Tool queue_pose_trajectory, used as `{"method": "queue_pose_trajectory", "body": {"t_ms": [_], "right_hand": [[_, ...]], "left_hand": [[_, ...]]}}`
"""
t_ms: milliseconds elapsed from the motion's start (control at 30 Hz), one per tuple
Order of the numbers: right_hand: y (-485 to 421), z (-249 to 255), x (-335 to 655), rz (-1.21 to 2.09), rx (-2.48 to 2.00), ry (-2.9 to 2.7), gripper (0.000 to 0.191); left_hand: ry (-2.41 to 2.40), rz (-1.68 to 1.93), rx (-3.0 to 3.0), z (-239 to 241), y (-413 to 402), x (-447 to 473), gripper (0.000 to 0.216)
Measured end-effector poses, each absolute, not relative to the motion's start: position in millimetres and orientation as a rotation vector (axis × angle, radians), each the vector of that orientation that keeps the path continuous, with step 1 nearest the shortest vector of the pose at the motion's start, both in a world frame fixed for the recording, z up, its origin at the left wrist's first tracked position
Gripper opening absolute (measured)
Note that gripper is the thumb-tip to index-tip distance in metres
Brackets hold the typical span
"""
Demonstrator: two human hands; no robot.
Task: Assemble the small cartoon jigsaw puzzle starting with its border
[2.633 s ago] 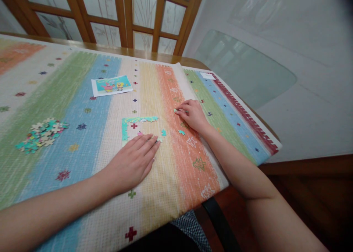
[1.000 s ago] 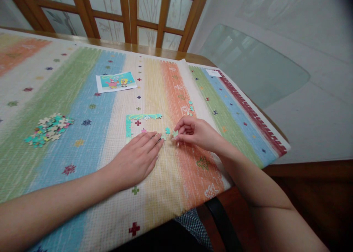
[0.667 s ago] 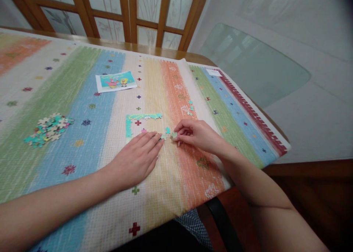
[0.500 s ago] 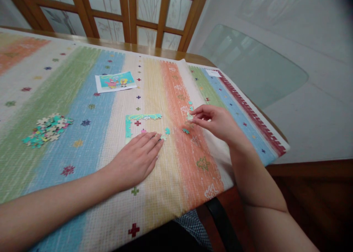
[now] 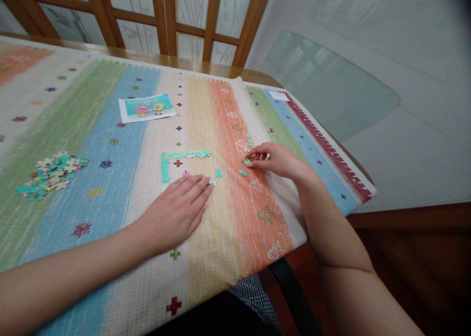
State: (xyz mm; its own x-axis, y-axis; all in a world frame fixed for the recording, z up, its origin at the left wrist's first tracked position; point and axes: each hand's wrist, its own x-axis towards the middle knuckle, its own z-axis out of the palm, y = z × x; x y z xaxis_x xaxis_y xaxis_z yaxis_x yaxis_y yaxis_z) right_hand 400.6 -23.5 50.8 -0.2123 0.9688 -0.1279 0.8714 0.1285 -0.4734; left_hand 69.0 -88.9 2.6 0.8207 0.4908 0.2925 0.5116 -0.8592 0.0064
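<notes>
My left hand (image 5: 176,208) lies flat, fingers together, on the striped cloth with its fingertips on the lower edge of a partly joined teal puzzle frame (image 5: 175,158). My right hand (image 5: 274,158) pinches a small puzzle piece (image 5: 246,162) on the orange stripe. A loose teal piece (image 5: 242,172) lies just left of it, another (image 5: 218,172) sits by my left fingertips. A few more pieces (image 5: 248,141) lie beyond my right hand.
A pile of loose puzzle pieces (image 5: 49,174) sits at the left on the green stripe. A reference picture (image 5: 146,107) lies farther back. The table's right edge (image 5: 331,152) runs close to my right arm. A wooden lattice screen (image 5: 158,17) stands behind.
My right hand went from beside my left fingertips out to the pieces on the orange stripe, then settled lower onto one piece. My left hand stayed put.
</notes>
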Motion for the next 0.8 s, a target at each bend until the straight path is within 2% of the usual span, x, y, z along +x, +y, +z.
{"method": "queue_pose_trajectory", "body": {"t_ms": [133, 333, 567, 800], "right_hand": [[-27.0, 60.2, 407.6, 0.654, -1.779, -2.211, 0.025], [-36.8, 73.0, 400.7, 0.917, -1.538, -2.452, 0.029], [-27.5, 60.2, 413.5, 0.433, -1.909, -2.233, 0.018], [-13.8, 36.1, 407.1, 0.371, -1.833, -2.181, 0.021]], "left_hand": [[-0.813, -0.466, -2.915, 2.1, -89.1, 69.5, 0.046], [-0.82, -0.441, -2.914, 2.4, -88.9, 69.9, 0.046], [-0.812, -0.46, -2.933, 2.2, -88.9, 69.4, 0.047], [-0.842, -0.436, -2.944, 0.7, -89.0, 68.5, 0.046]]}}
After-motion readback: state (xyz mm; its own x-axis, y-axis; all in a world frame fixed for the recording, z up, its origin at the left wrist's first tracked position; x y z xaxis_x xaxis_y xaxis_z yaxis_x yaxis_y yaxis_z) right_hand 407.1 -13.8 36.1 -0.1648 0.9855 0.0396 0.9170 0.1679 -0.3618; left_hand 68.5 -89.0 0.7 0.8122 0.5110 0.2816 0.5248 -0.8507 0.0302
